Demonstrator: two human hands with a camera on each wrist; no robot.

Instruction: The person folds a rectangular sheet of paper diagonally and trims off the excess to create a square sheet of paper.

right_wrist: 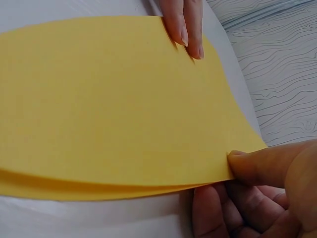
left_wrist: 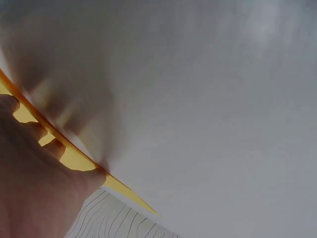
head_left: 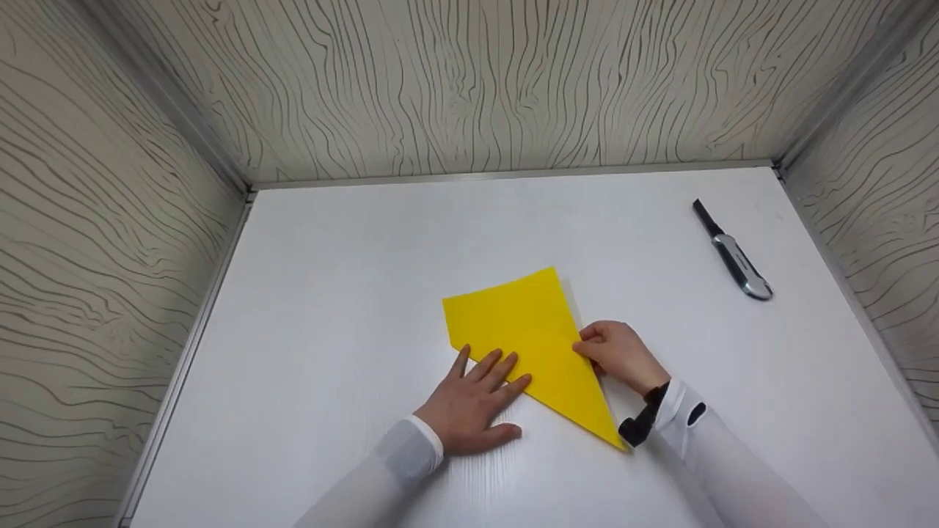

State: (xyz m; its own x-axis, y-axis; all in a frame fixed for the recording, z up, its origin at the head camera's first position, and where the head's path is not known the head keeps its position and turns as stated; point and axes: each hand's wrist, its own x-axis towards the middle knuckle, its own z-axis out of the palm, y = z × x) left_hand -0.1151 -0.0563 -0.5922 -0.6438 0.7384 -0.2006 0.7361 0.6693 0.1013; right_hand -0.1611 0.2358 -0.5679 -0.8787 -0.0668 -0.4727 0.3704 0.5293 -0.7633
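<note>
A folded sheet of yellow paper (head_left: 513, 323) lies on the white table, tapering to a point toward the person. On its lower left edge my left hand (head_left: 473, 411) rests with fingers spread, the fingertips pressing the paper and the thumb off to the side on the table. My right hand (head_left: 620, 356) pinches the paper's right edge, thumb on top and fingers underneath. In the right wrist view the two layers of the paper (right_wrist: 114, 104) part slightly along the near edge, beside the pinching thumb (right_wrist: 247, 166).
A utility knife (head_left: 733, 253) with a silver and black handle lies at the right of the white table (head_left: 330, 257). Wood-grain patterned panels (head_left: 455, 88) enclose the table at the back and both sides, with grey metal edging along the joints.
</note>
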